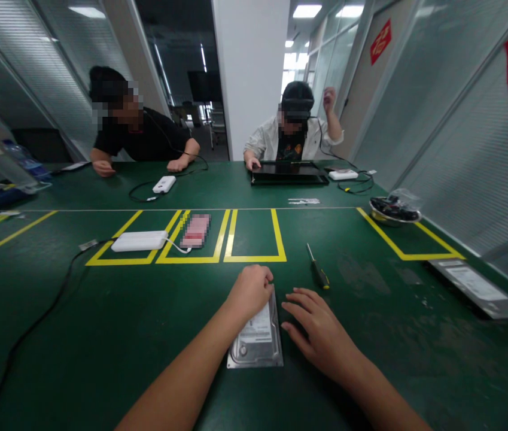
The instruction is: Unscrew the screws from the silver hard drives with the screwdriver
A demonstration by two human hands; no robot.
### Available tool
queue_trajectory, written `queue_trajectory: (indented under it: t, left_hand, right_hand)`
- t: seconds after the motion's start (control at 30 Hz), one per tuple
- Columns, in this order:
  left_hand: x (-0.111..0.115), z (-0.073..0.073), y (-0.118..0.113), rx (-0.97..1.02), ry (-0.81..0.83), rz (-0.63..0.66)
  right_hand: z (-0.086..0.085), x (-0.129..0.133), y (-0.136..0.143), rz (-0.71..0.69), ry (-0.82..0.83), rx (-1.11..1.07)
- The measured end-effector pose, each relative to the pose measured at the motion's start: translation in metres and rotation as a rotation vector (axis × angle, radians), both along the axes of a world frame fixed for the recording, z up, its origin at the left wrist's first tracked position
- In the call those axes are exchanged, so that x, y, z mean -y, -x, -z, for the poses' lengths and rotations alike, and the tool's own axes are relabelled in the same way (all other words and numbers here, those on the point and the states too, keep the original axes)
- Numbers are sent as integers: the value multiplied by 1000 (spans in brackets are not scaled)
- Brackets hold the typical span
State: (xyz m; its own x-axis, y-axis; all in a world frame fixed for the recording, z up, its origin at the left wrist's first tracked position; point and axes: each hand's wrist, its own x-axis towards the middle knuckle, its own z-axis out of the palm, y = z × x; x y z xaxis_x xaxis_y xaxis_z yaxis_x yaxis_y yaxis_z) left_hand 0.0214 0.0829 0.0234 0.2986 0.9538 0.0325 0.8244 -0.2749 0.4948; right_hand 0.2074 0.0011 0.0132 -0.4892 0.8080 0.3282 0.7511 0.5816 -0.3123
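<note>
A silver hard drive (260,342) lies on the green tabletop in front of me, white label facing up. My left hand (250,292) is over its far end, fingers curled and pressed together near the far right corner. What these fingers pinch, if anything, is hidden, and the hand and forearm cover part of the drive. Just right of the drive, my right hand (314,326) is open above the table with its fingers apart, holding nothing. Beyond that hand a screwdriver (319,269) with a dark green and yellow handle lies on the table.
Yellow tape outlines (256,258) mark the table. A white power bank (140,240) is cabled to a phone (196,230). Another drive (480,288) and a bowl of dark parts (395,209) are at right. Two people sit opposite, one touching a black panel (289,173).
</note>
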Motion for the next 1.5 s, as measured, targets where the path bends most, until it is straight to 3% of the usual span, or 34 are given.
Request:
queue_trajectory:
  t: [0.23, 0.37, 0.53, 0.7, 1.17, 1.37, 1.5]
  left_hand:
    - [43, -7, 5, -1, -96, 1]
    - [65, 0, 7, -68, -200, 65]
    - [74, 18, 8, -74, -308, 81]
    - [72, 21, 8, -61, -319, 106]
    - [68, 20, 1, -63, -314, 113]
    - [67, 17, -5, -107, -304, 118]
    - [68, 20, -8, -122, -342, 105]
  right_hand:
    - [3, -4, -6, 31, -50, 0]
    - [6, -13, -15, 172, -83, 51]
    - [10, -31, -36, 436, -90, 135]
    - [14, -44, -48, 562, -43, 232]
    - [3, -64, -36, 595, 75, 403]
    - [0, -68, -38, 566, 57, 291]
    - [-16, -69, -42, 484, 22, 117]
